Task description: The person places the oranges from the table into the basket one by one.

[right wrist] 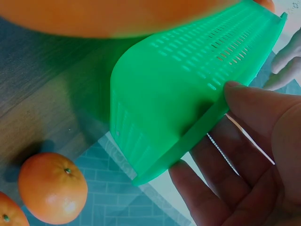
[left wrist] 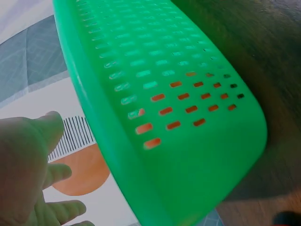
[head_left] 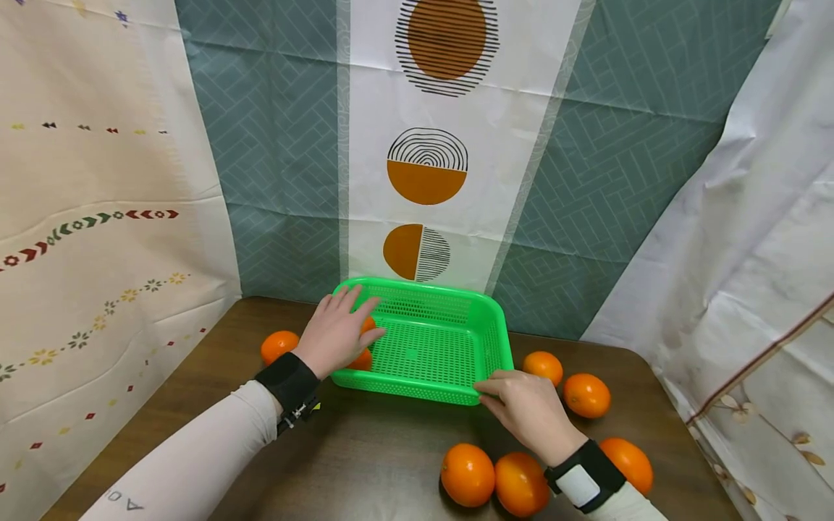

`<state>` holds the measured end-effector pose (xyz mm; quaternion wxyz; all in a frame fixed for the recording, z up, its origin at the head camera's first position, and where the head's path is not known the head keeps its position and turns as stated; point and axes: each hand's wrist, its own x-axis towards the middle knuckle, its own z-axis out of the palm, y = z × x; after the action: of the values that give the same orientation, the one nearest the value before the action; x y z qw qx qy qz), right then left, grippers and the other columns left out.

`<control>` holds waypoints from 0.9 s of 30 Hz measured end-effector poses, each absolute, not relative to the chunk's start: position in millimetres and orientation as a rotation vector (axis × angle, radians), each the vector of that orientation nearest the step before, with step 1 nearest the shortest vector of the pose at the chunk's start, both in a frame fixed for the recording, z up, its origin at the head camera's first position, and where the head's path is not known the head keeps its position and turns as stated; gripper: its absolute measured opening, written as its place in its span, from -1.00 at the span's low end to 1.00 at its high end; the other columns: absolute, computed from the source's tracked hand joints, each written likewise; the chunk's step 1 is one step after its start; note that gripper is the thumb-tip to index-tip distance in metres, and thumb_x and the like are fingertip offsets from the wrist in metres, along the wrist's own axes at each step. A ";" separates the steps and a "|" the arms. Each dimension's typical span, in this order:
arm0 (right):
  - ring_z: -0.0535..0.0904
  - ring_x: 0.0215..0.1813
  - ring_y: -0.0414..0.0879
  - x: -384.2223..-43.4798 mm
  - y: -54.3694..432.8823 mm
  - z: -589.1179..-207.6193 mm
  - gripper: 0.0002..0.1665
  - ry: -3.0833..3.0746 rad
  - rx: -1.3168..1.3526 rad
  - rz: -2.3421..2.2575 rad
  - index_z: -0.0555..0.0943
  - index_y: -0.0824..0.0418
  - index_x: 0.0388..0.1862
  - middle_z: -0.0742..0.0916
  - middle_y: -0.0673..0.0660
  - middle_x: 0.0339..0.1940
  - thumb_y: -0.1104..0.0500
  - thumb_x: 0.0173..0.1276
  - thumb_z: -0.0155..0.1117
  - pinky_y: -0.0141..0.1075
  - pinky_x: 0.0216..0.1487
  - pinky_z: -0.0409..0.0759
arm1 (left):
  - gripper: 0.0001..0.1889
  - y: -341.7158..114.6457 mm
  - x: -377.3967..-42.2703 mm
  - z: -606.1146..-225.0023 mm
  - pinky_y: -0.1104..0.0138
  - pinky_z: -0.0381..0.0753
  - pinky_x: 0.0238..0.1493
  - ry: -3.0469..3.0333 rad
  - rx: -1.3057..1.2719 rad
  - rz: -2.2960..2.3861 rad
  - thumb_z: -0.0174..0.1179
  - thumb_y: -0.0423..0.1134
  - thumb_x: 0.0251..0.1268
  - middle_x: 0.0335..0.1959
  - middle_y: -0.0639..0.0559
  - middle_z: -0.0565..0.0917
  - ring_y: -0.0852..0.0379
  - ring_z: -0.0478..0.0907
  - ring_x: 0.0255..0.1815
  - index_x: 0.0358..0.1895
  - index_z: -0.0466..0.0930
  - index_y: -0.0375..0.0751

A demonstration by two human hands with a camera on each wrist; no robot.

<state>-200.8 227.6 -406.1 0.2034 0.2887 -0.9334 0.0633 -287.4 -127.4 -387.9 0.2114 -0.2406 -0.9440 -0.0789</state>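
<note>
A green plastic basket [head_left: 426, 394] with slotted walls stands on the table. My right hand [head_left: 531, 409] grips its near right corner; in the right wrist view the thumb lies on the outer wall and the fingers [right wrist: 225, 160] reach over the rim. Above the basket's left end hovers my left hand [head_left: 335, 333], fingers straight and spread, holding nothing. Partly hidden beneath it, inside the basket, are an orange [head_left: 362, 360] and another orange [head_left: 368, 325]. Through the slots in the left wrist view, orange colour shows behind the basket wall [left wrist: 197, 155].
One orange [head_left: 279, 346] sits left of the basket. To its right are an orange [head_left: 544, 367] and a second orange [head_left: 587, 396]; several more, including one orange [head_left: 468, 475], lie nearer on the brown table [head_left: 365, 463]. A patterned curtain [head_left: 280, 145] hangs behind.
</note>
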 end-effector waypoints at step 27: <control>0.81 -0.14 -0.16 -199.3 227.2 -405.7 -0.73 -2.578 0.820 0.174 0.92 -0.02 -0.06 0.86 -0.13 -0.14 0.18 0.27 0.75 -0.17 -0.27 0.77 | -0.31 -185.5 -264.2 -400.8 -0.41 0.21 0.56 -2.609 -0.576 -0.307 0.36 0.07 0.60 0.57 -0.49 0.42 -0.55 0.29 0.61 0.59 0.49 -0.26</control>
<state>-199.3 227.2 -405.7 0.2137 0.2955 -0.9290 0.0627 -264.2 -185.5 -400.8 0.2243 -0.2089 -0.9454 -0.1111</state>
